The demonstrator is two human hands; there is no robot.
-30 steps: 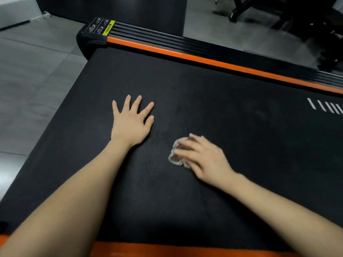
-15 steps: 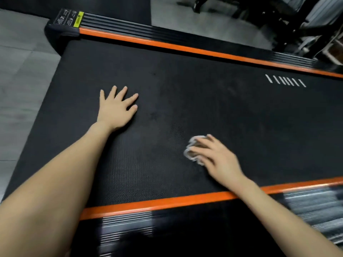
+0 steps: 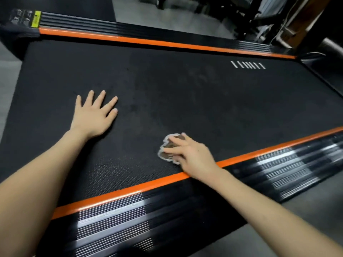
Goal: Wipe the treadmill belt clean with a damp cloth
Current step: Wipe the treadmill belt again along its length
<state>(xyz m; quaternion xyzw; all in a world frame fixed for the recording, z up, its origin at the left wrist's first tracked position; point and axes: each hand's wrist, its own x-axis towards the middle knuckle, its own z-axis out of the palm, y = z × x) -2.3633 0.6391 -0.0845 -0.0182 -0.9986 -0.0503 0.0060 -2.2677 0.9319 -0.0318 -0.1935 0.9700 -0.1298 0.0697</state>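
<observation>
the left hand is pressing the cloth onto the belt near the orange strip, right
Not quite: it is the right hand that presses the cloth onto the belt near the orange strip. The left hand lies flat on the belt, holding nothing. The head view shows it.

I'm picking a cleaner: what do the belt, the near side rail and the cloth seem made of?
Belt: matte black, finely dimpled texture, probably rubber or PVC. Near side rail: ribbed, glossy glints, plastic or metal, unclear; orange trim strip. Cloth: thin, crumpled, pale edges, soiled brown middle; fabric or wipe, cannot tell.
</observation>
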